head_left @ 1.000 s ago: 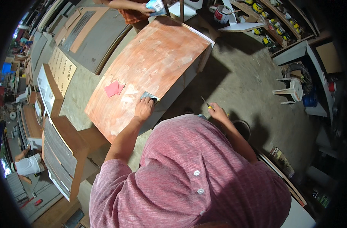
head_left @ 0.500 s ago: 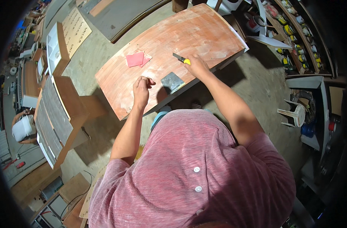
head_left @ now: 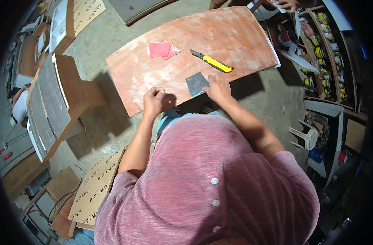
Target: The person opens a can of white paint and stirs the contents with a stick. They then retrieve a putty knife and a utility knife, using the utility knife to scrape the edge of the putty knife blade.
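A yellow-and-black utility knife (head_left: 217,63) lies on the reddish wooden board (head_left: 141,77), its blade end toward the far left. Closer to me, a dark grey, roughly square flat piece (head_left: 197,84) rests by the board's near edge; its material is unclear. My right hand (head_left: 219,88) is beside that piece, thumb at its right edge and fingers stretched forward. To the left, my left hand (head_left: 154,102) hovers over the near edge with its fingers curled into a pinch. Whatever is between them, if anything, is hidden. Pink-red squares of sheet (head_left: 160,49) overlap farther back.
Shelves of small containers (head_left: 323,53) stand at right, near a white stool (head_left: 305,135). A wooden cabinet piece (head_left: 58,98) is at left. Another person's hand (head_left: 289,5) shows at the far right; a second person (head_left: 20,107) bends at the far left.
My right hand has let go of the utility knife, leaving it on the board, and has come nearer to the dark piece. A person's hand has appeared at upper right.
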A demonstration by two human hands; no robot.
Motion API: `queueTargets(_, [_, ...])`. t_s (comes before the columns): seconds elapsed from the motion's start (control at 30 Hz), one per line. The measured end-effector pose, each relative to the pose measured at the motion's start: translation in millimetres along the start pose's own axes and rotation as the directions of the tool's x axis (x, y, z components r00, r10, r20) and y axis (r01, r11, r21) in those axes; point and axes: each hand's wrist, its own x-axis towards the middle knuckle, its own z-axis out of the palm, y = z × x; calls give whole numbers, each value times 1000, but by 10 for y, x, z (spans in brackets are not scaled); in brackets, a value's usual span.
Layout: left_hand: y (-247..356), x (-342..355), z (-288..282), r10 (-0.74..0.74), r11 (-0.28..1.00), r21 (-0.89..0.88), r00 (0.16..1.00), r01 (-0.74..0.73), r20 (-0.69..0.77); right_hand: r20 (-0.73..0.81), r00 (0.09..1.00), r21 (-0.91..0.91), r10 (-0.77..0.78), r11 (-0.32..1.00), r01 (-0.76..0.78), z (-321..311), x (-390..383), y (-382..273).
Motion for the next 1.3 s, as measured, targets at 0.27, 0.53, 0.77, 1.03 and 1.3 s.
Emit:
queueTargets(0.27, [-233,48,290,2,988,146,959,-45,284,-104,994,78,32,997,-24,146,-139,-218])
queueTargets(0.53, [-354,-197,647,-59,812,508,824,-288,563,-33,988,236,152,962,-140,359,-66,-189])
queueTargets(0.77, [-251,-249,715,6,775,499,793,-388,609,62,975,234,213,947,-222,-24,-101,-367])
queueTargets(1.03, [205,95,909,372,497,763,896,-413,243,118,955,222,273,930,-293,269,48,-277])
queueTargets(1.3, [178,316,1184,274,352,825,892,-441,360,71,969,298,238,922,-248,278,-45,-126])
